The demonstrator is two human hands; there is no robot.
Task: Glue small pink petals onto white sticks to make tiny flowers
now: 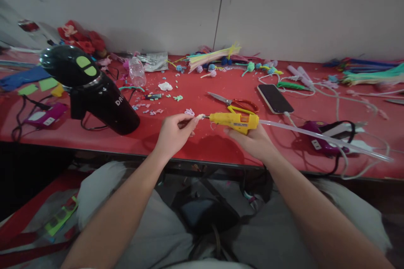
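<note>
A yellow hot glue gun (233, 122) is gripped in my right hand (254, 141), its nozzle pointing left. A long clear glue stick (318, 135) runs out of its back end to the right. My left hand (176, 131) pinches a small pale piece (200, 117) right at the nozzle tip; its exact kind is too small to make out. Just behind my left fingers lie short lilac bits (189, 112). Scissors (232, 103) with red and yellow handles rest open beyond the glue gun.
A large black tumbler (91, 88) stands at left on the red table (158, 134). A phone (275, 98) with a white cable and a purple power strip (318, 136) are at right. Pipe cleaners (214, 58) and a clear bottle (136, 71) lie along the wall.
</note>
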